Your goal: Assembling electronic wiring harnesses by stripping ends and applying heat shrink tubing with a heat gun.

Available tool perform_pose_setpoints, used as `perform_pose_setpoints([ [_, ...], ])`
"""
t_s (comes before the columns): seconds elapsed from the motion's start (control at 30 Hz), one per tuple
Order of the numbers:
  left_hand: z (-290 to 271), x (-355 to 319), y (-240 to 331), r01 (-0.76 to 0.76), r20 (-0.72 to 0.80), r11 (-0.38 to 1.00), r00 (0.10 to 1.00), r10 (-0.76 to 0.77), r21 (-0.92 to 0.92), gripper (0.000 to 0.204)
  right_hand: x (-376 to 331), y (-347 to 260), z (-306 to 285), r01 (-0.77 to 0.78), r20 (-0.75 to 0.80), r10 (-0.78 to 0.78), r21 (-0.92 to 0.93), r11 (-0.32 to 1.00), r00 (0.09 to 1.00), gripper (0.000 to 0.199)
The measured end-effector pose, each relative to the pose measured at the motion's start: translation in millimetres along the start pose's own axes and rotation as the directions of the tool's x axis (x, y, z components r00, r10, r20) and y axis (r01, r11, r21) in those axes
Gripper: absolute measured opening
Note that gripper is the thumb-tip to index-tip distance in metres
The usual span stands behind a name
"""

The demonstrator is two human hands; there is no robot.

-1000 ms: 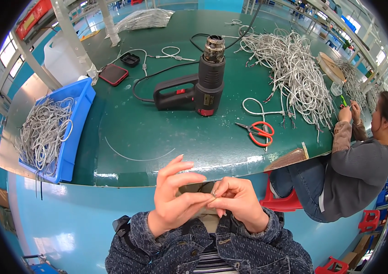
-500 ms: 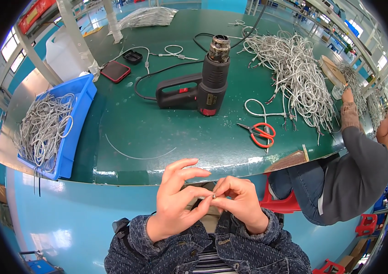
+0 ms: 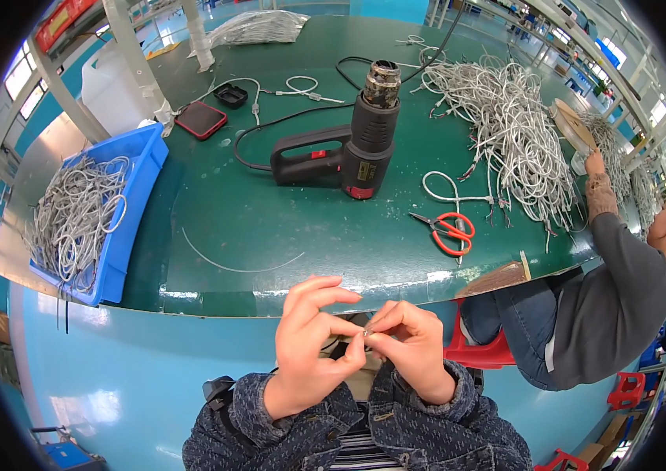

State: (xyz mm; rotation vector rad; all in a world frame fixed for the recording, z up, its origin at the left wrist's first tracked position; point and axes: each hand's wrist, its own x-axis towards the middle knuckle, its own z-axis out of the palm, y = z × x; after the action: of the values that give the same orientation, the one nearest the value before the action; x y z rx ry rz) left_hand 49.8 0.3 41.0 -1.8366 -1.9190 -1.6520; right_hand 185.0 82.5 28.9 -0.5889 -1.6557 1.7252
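Observation:
Just off the table's front edge, my left hand [image 3: 313, 345] and my right hand [image 3: 411, 345] meet fingertip to fingertip. A tiny shiny piece [image 3: 367, 333] shows between the right thumb and forefinger; it is too small to name. Left thumb and forefinger pinch against the same spot, while the other left fingers stretch upward. What the left fingertips hold is hidden. Beyond my hands, a thin clear strand [image 3: 243, 269] lies curved on the green table [image 3: 215, 212]. Red-handled scissors [image 3: 452, 233] rest to the right, over a looped white cable [image 3: 447, 192].
A black heat gun [image 3: 364, 149] stands mid-table, nozzle up, its cord trailing behind. At left, a blue bin [image 3: 133, 212] holds grey cables; a large heap of white cables [image 3: 509, 133] covers the far right. A co-worker [image 3: 615, 298] sits at the right, reaching toward a spool [image 3: 574, 125].
Both hands stay together at the same place; the left wrist has shifted slightly right and the left thumb is a little more bent. Nothing on the table has moved.

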Motion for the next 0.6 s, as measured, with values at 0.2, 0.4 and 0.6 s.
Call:
perform_pose_setpoints([
  [0.2, 1.9, 0.9, -3.5, 0.184, 0.054, 0.951, 0.983, -0.176, -0.247, 0.013, 2.3, 2.1, -1.5, -0.235, 0.098, 0.214, 0.361, 0.902, 0.972, 0.011],
  [0.4, -2.0, 2.2, -1.8, 0.165, 0.028, 0.965, 0.986, -0.163, -0.204, 0.015, 4.6, 3.0, -5.4, -0.293, 0.148, 0.254, 0.398, 0.869, 0.956, 0.012],
  [0.6, -6.2, 4.4, 1.1, 0.057, 0.000, 0.998, 0.998, -0.057, -0.036, 0.021, 6.1, 3.6, -8.8, -0.333, 0.179, 0.285, 0.370, 0.867, 0.942, 0.013],
])
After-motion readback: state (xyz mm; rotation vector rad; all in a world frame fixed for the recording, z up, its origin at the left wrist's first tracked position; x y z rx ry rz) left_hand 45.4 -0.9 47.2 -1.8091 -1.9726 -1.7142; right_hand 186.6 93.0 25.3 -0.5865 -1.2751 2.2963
